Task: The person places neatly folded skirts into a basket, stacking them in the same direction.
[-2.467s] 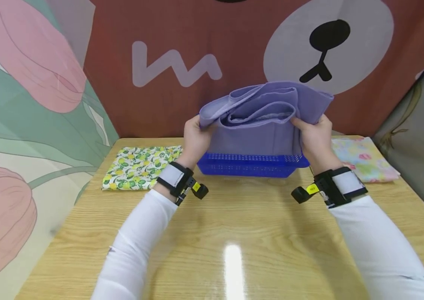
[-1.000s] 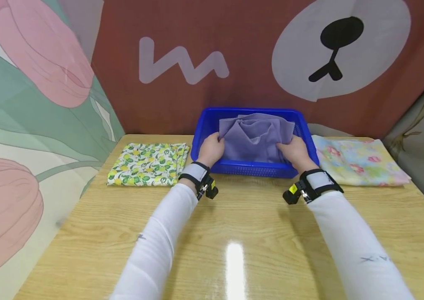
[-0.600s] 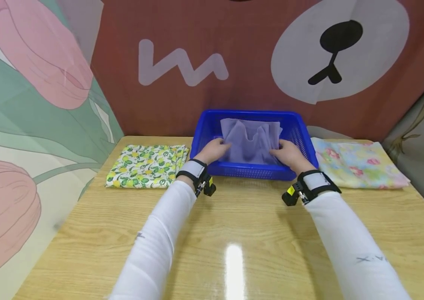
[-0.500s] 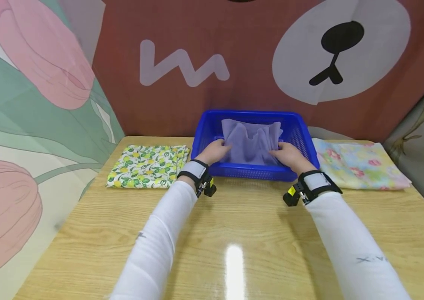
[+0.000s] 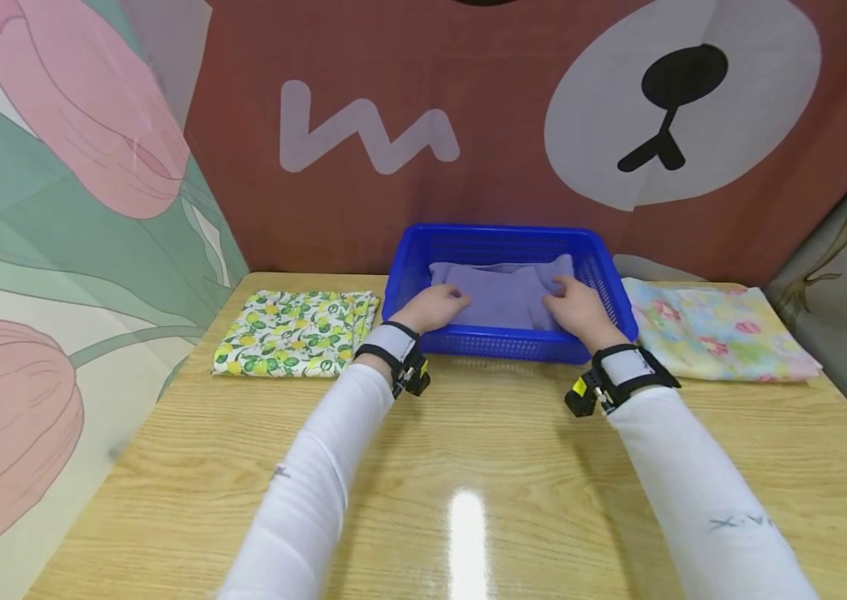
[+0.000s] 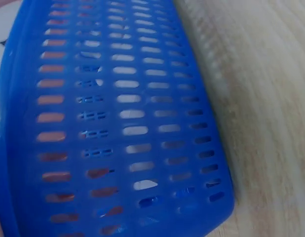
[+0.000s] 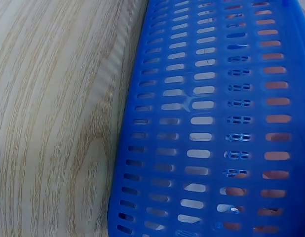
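Observation:
A folded purple cloth (image 5: 502,296) lies flat inside the blue plastic basket (image 5: 506,342) at the back of the table. My left hand (image 5: 434,307) reaches over the basket's front rim to the cloth's left side, fingers relaxed and curving inward. On the other side, my right hand (image 5: 579,308) hovers over or touches the cloth's right edge, its thumb and fingers apart. Some of the fingertips are hidden from the head camera. Both wrist views show mainly the slotted basket wall (image 6: 137,118), and behind the slots of the right one (image 7: 202,123) parts of a hand show through.
Left of the basket lies a folded lemon-print cloth (image 5: 292,333). A folded pastel floral cloth (image 5: 724,329) is to its right. All stand on the wooden table (image 5: 513,467), with a printed curtain (image 5: 363,217) right behind.
The purple cloth was held up above the basket, then lowered into it. Its raised back part has since dropped flat, and both hands have loosened from it.

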{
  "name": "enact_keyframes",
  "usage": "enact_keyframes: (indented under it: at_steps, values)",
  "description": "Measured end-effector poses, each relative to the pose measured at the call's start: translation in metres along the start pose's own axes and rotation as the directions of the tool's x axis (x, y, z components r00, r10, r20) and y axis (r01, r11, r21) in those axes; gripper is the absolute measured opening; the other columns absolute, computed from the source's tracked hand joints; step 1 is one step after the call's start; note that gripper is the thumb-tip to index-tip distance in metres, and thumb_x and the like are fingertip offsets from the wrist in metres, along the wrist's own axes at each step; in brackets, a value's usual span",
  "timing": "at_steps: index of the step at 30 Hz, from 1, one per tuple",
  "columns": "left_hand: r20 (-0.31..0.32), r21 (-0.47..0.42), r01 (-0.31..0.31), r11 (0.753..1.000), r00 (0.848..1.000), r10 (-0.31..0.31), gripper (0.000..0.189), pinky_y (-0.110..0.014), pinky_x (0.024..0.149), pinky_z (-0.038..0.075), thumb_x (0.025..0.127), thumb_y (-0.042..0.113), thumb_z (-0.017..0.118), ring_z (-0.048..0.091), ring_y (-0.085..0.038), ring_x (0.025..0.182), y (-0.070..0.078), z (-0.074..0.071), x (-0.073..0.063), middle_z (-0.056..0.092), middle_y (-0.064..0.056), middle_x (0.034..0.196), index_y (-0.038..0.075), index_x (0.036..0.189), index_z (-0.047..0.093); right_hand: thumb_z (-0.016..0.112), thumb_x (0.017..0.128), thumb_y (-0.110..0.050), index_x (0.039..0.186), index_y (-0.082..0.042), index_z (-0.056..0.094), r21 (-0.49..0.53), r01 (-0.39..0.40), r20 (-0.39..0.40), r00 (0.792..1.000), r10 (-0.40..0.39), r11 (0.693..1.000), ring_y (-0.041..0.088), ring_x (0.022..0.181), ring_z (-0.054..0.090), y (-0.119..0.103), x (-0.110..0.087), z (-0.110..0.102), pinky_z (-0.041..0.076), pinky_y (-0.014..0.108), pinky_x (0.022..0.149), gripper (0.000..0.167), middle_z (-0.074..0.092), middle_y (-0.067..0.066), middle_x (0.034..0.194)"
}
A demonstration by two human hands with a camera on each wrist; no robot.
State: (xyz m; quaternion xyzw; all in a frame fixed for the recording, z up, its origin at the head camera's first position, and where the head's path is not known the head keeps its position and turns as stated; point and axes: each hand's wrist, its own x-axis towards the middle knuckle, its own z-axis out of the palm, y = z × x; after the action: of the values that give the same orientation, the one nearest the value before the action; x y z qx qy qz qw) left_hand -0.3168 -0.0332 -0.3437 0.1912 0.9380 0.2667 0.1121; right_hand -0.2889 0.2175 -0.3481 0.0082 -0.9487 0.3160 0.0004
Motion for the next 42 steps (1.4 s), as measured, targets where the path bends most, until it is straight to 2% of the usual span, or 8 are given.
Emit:
enact_keyframes:
  at_steps: [6,11,16,27,29,36,39,42]
  values:
    - [-0.163,0.114,-0.032,0.993,0.985,0.050,0.046,-0.047,0.113,0.050,0.114,0.030,0.045,0.065,-0.035,0.133,0.003,0.007,-0.004,0.068,-0.019,0.143,0.000,0.143,0.065,0.050,0.104,-0.015,0.145,0.015,0.052,-0.018,0.062,-0.060,0.996,-0.063,0.998,0.052,0.135,0.057,-0.001,-0.001,0.003,0.046,0.061,0.114,0.051,0.059,0.039,0.142]
    - [-0.321,0.185,-0.091,0.978,0.935,0.148,0.037,-0.049,0.103,0.056,0.112,0.024,0.050,0.072,-0.035,0.118,0.003,0.014,-0.009,0.076,-0.018,0.127,0.001,0.127,0.074,0.051,0.102,-0.010,0.127,0.014,0.066,-0.032,0.163,-0.195,0.967,-0.166,0.986,0.051,0.120,0.066,0.001,-0.006,0.010,0.051,0.061,0.105,0.037,0.070,0.035,0.125]
    - [-0.396,0.283,-0.166,0.945,0.877,0.273,0.033,-0.051,0.103,0.055,0.110,0.024,0.053,0.074,-0.033,0.110,0.001,0.021,-0.014,0.079,-0.015,0.115,0.002,0.114,0.078,0.054,0.101,-0.004,0.111,0.011,0.073,-0.100,0.304,-0.299,0.899,-0.320,0.948,0.049,0.105,0.070,0.004,-0.015,0.017,0.054,0.061,0.095,0.026,0.075,0.032,0.110]
    - [-0.430,0.391,-0.220,0.894,0.815,0.389,0.033,-0.053,0.112,0.047,0.108,0.026,0.056,0.068,-0.035,0.122,-0.003,0.028,-0.022,0.074,-0.015,0.127,0.003,0.124,0.073,0.060,0.096,0.001,0.098,0.007,0.075,-0.271,0.456,-0.365,0.766,-0.529,0.848,0.045,0.092,0.072,0.009,-0.021,0.027,0.057,0.059,0.086,0.016,0.077,0.026,0.096]
    - [-0.450,0.400,-0.238,0.885,0.790,0.416,0.034,-0.053,0.113,0.046,0.108,0.025,0.057,0.066,-0.036,0.125,-0.005,0.031,-0.024,0.071,-0.017,0.132,0.002,0.129,0.070,0.061,0.094,0.002,0.097,0.006,0.075,-0.287,0.499,-0.373,0.728,-0.576,0.817,0.045,0.088,0.071,0.011,-0.023,0.029,0.056,0.059,0.083,0.014,0.076,0.024,0.093]
    - [-0.497,0.381,-0.334,0.862,0.713,0.495,0.030,-0.054,0.112,0.046,0.104,0.017,0.059,0.065,-0.037,0.125,-0.017,0.043,-0.040,0.070,-0.019,0.132,-0.001,0.126,0.070,0.064,0.088,0.003,0.093,0.006,0.073,-0.372,0.628,-0.414,0.547,-0.728,0.683,0.041,0.080,0.069,0.030,-0.041,0.043,0.052,0.055,0.072,0.011,0.075,0.021,0.086]
    - [-0.510,0.371,-0.379,0.848,0.679,0.527,0.027,-0.055,0.111,0.046,0.103,0.014,0.060,0.066,-0.036,0.123,-0.022,0.047,-0.044,0.071,-0.019,0.128,-0.001,0.122,0.072,0.063,0.088,0.004,0.095,0.006,0.074,-0.361,0.655,-0.444,0.505,-0.740,0.663,0.042,0.083,0.069,0.038,-0.046,0.047,0.051,0.055,0.073,0.014,0.075,0.021,0.089]
    - [-0.506,0.357,-0.445,0.821,0.646,0.571,0.023,-0.054,0.111,0.046,0.102,0.010,0.060,0.067,-0.035,0.120,-0.025,0.049,-0.049,0.074,-0.018,0.124,-0.001,0.116,0.074,0.062,0.089,0.004,0.097,0.007,0.075,-0.344,0.672,-0.465,0.485,-0.741,0.655,0.044,0.087,0.067,0.043,-0.051,0.049,0.050,0.056,0.075,0.016,0.076,0.023,0.093]
